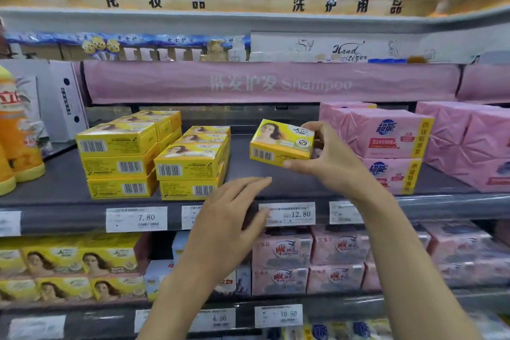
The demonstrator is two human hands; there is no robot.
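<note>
My right hand (332, 159) grips a yellow soap box (280, 142) with a portrait on its top, holding it above the dark shelf board (281, 182) between the yellow stacks and the pink packs. My thumb is under the box's front edge and my fingers reach over its right end. My left hand (229, 212) hovers lower, in front of the shelf edge, fingers straight and holding nothing. Two stacks of the same yellow boxes stand on the shelf to the left, one (121, 157) three high and one (193, 163) beside it.
Pink wrapped soap packs (392, 143) stand right of the held box. Orange bottles (16, 132) are at the far left. Price tags (288, 214) line the shelf edge. The shelf below carries more yellow boxes (82, 265) and pink packs (306, 259).
</note>
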